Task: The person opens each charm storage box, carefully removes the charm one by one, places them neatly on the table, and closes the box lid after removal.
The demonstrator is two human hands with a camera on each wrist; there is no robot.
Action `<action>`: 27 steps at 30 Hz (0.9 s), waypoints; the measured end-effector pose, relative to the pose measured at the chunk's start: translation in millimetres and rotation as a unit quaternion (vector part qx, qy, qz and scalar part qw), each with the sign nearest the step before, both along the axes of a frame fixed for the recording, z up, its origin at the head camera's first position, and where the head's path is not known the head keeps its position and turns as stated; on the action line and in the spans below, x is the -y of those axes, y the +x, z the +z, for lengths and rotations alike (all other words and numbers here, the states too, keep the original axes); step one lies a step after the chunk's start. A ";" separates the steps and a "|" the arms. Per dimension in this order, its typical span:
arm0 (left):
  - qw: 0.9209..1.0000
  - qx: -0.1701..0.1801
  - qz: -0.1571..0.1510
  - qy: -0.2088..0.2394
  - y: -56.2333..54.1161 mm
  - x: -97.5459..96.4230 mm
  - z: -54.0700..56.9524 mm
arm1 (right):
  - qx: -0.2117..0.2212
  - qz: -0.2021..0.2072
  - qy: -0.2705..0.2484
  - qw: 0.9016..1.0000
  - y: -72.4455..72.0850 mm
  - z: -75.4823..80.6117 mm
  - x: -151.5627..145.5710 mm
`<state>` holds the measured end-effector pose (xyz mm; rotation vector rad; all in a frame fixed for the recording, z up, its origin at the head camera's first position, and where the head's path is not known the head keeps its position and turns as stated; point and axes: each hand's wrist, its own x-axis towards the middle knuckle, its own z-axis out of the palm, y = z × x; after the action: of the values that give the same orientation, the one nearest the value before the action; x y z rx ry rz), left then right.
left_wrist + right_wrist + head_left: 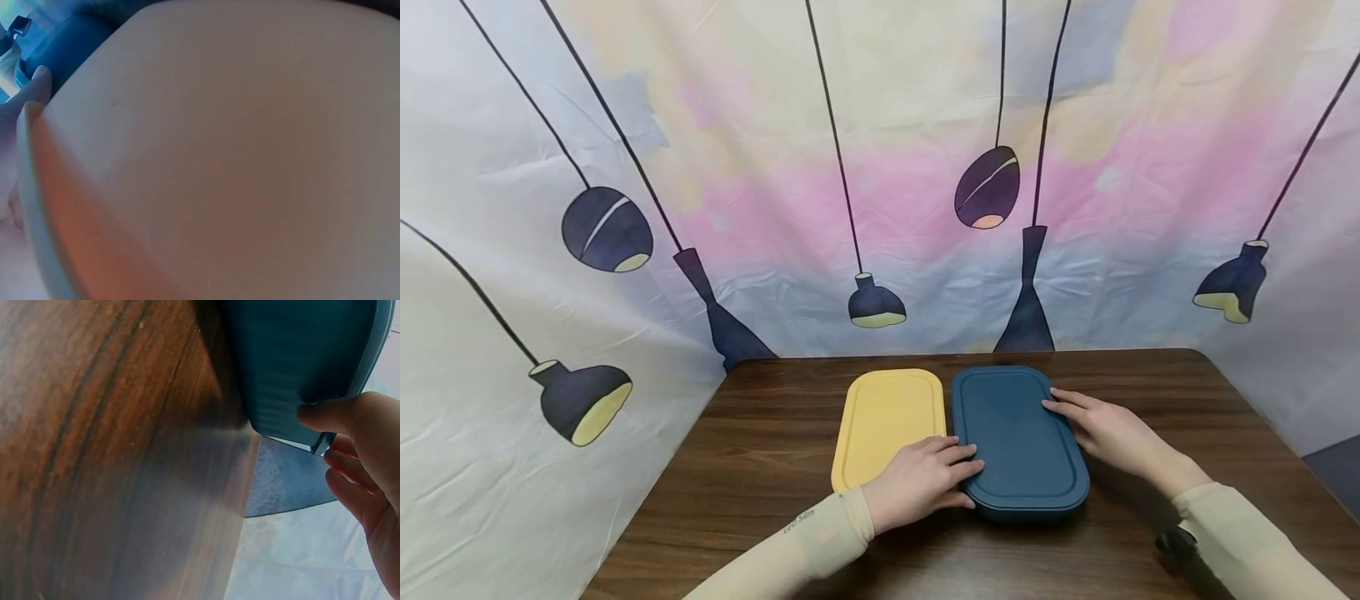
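Note:
A dark blue lidded storage box sits on the table, its long sides running away from me. My left hand holds its near left edge, fingertips on the lid and thumb low at the side. On the far right edge is my right hand, fingers over the lid rim. In the right wrist view its thumb presses the box's side wall below the rim. A yellow lidded box stands just left of the blue one, partly covered by my left hand. Its pale side fills most of the left wrist view.
The brown wood-grain table ends at a back edge behind both boxes. Beyond it hangs a cloth backdrop printed with dark lamps. A small black object shows beside my right sleeve.

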<state>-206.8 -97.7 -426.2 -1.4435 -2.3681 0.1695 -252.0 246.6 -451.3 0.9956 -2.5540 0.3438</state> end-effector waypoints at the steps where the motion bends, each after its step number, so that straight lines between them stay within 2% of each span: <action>1: 1.000 0.002 0.000 -0.001 -0.2 0.0 0.7 | -0.001 0.001 0.001 1.000 -0.1 0.4 0.0; 6: 1.000 0.012 0.001 0.003 -1.3 0.6 2.3 | 0.000 0.003 0.005 1.000 -0.7 2.4 -0.2; 16: 1.000 0.001 -0.014 0.020 -4.3 1.9 4.3 | 0.019 0.004 0.014 1.000 -0.9 6.4 0.4; 24: 0.998 0.029 -0.018 0.046 -6.5 1.7 13.9 | 0.009 0.009 0.013 1.000 -2.5 9.0 -1.2; 27: 0.998 0.029 -0.022 0.054 -6.9 2.3 17.0 | 0.011 0.011 0.012 1.000 -2.9 9.2 -1.3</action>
<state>-213.8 -99.9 -409.2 -1.4673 -2.3497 -0.0108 -254.9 247.9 -442.1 1.0349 -2.5742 0.3312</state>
